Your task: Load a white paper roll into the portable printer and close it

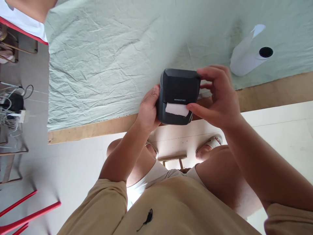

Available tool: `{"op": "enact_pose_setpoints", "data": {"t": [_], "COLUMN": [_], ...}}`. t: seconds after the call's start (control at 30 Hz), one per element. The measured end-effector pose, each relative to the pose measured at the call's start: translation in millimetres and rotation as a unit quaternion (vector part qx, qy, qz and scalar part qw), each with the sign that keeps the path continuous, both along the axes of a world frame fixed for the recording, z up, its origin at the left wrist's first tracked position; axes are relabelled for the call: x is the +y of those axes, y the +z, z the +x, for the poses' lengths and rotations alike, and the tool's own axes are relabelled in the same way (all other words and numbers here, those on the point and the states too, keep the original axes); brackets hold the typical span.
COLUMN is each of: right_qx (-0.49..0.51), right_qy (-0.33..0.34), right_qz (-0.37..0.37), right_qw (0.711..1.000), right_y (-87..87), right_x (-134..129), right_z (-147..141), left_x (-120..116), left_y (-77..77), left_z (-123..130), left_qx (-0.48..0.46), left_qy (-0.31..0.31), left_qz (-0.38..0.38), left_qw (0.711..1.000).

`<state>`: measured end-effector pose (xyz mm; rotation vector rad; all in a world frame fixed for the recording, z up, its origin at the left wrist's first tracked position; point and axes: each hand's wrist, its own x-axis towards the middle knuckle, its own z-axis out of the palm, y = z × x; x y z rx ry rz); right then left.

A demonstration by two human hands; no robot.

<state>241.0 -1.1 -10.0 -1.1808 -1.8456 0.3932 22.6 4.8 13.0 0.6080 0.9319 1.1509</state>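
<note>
- L hand [148, 109]: wrapped round L side of blk handheld device [181, 85], firm hold, thumb up along the side.
- R hand [217, 98]: fingers curled, 1 fingertip at device's upper R corner, thumb at R end of wht paper strip [176, 109]; can't tell if it's actually pinching the strip.
- Device pos.: btwn the 2 hands, over near edge of table, lettering on top cover, slightly tilted in view.
- Strip: sticks out of slot below lettering, ragged lower edge, lies over device's lower front.
- Wht paper roll [244, 60]: on its side on pale green cloth [102, 65], R of device, w/ dark core end showing & loose flap up top.
- Cloth: wrinkled, covers table; bare wood edge [93, 125] along near side.
- Far L: 1 co-worker's arm [34, 8] at top, cables [12, 107] lower down.
</note>
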Motion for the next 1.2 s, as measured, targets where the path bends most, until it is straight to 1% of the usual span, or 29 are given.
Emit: {"op": "enact_pose_setpoints", "data": {"t": [0.07, 0.1, 0.2, 0.27, 0.33, 0.37, 0.4, 0.47, 0.53, 0.57, 0.63, 0.7, 0.77, 0.83, 0.87, 0.9, 0.97, 1.0, 1.03, 1.1, 1.13, 1.2], "right_qx": [0.045, 0.084, 0.207, 0.238, 0.22, 0.193, 0.152, 0.031, -0.095, -0.139, -0.18, -0.174, -0.129, -0.034, 0.032, 0.106, 0.237, 0.281, 0.302, 0.309, 0.293, 0.23], "right_qy": [-0.038, -0.049, -0.065, -0.07, -0.08, -0.082, -0.083, -0.081, -0.075, -0.064, -0.03, 0.007, 0.031, 0.068, 0.084, 0.089, 0.065, 0.035, 0.009, -0.045, -0.066, -0.094], "right_qz": [0.04, 0.043, 0.032, 0.025, 0.017, 0.015, 0.018, 0.033, 0.045, 0.04, 0.012, -0.022, -0.063, -0.11, -0.136, -0.156, -0.172, -0.172, -0.17, -0.167, -0.17, -0.172], "right_qw": [0.997, 0.994, 0.976, 0.968, 0.972, 0.978, 0.985, 0.996, 0.992, 0.987, 0.983, 0.984, 0.989, 0.991, 0.987, 0.978, 0.954, 0.943, 0.938, 0.935, 0.938, 0.953], "right_y": [9.4, 14.1, 25.9, 31.2, 34.9, 36.4, 37.7, 39.8, 40.9, 41.2, 42.6, 46.7, 54.1, 60.9, 62.1, 60.9, 50.6, 42.3, 33.1, 16.5, 11.0, 6.6], "right_x": [-1.6, -2.2, -3.1, -2.7, -1.9, -1.5, -1.1, -0.3, 0.5, 0.8, 0.6, -0.9, -3.3, -3.6, -1.9, 1.4, 12.1, 18.4, 24.2, 31.9, 33.1, 31.1], "right_z": [-4.9, -8.6, -20.3, -25.2, -26.7, -26.4, -25.6, -22.8, -18.9, -16.8, -12.6, -8.8, -5.7, -2.6, -0.9, 0.8, 4.5, 6.2, 7.9, 11.3, 12.9, 16.4], "left_x": [0.0, -0.3, -2.4, -4.3, -5.9, -6.5, -6.9, -7.3, -7.3, -7.2, -7.2, -7.3, -7.7, -8.1, -8.2, -8.3, -8.3, -8.2, -8.0, -7.6, -7.4, -7.0], "left_y": [2.3, 3.5, 7.1, 9.2, 10.7, 11.1, 11.2, 10.9, 10.9, 11.3, 13.0, 15.4, 16.8, 16.2, 15.3, 14.1, 11.7, 11.0, 10.7, 11.7, 12.8, 15.3], "left_z": [0.8, 0.8, -0.2, -1.3, -2.2, -2.6, -3.0, -3.5, -3.7, -3.7, -3.5, -3.1, -2.6, -1.8, -1.3, -0.8, 0.0, 0.3, 0.6, 1.2, 1.4, 1.9], "left_qx": [-0.006, -0.004, 0.021, 0.038, 0.044, 0.044, 0.044, 0.05, 0.058, 0.06, 0.058, 0.053, 0.06, 0.061, 0.061, 0.061, 0.061, 0.064, 0.064, 0.059, 0.058, 0.058], "left_qy": [-0.026, -0.044, -0.091, -0.089, -0.09, -0.095, -0.103, -0.117, -0.116, -0.116, -0.116, -0.116, -0.117, -0.098, -0.085, -0.073, -0.058, -0.058, -0.059, -0.059, -0.058, -0.053], "left_qz": [-0.009, -0.009, 0.011, 0.019, 0.014, 0.014, 0.019, 0.037, 0.052, 0.055, 0.055, 0.059, 0.053, 0.039, 0.027, 0.013, -0.015, -0.029, -0.036, -0.039, -0.039, -0.038], "left_qw": [1.0, 0.999, 0.996, 0.995, 0.995, 0.994, 0.994, 0.991, 0.99, 0.99, 0.99, 0.99, 0.99, 0.993, 0.994, 0.995, 0.996, 0.996, 0.996, 0.996, 0.996, 0.996]}}
